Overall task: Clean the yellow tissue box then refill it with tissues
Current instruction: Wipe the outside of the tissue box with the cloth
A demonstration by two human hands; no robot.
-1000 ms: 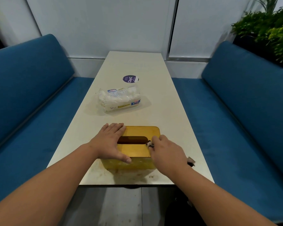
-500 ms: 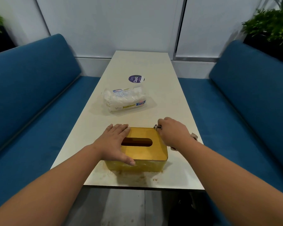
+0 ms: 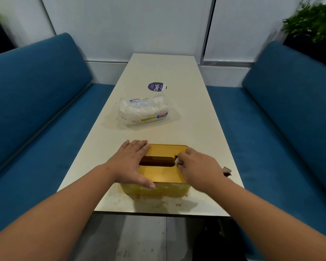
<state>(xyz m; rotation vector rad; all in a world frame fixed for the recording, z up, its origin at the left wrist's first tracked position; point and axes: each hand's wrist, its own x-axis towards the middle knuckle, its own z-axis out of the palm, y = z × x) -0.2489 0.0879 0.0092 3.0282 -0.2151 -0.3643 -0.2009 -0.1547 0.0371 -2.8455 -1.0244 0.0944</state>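
Note:
The yellow tissue box stands near the front edge of the cream table, with a dark slot in its lid. My left hand lies flat over the box's left end, thumb down the front side. My right hand grips a small dirty cloth and holds it against the lid by the slot's right end; most of the cloth is hidden under the hand. A clear plastic pack of white tissues lies farther back on the table.
A round purple sticker sits behind the tissue pack. Brown smears mark the table in front of the box. Blue benches line both sides. Green plants stand at the back right.
My right hand moved with the cloth from the lid's far right corner back toward the slot's right end. The left hand stayed in place on the box.

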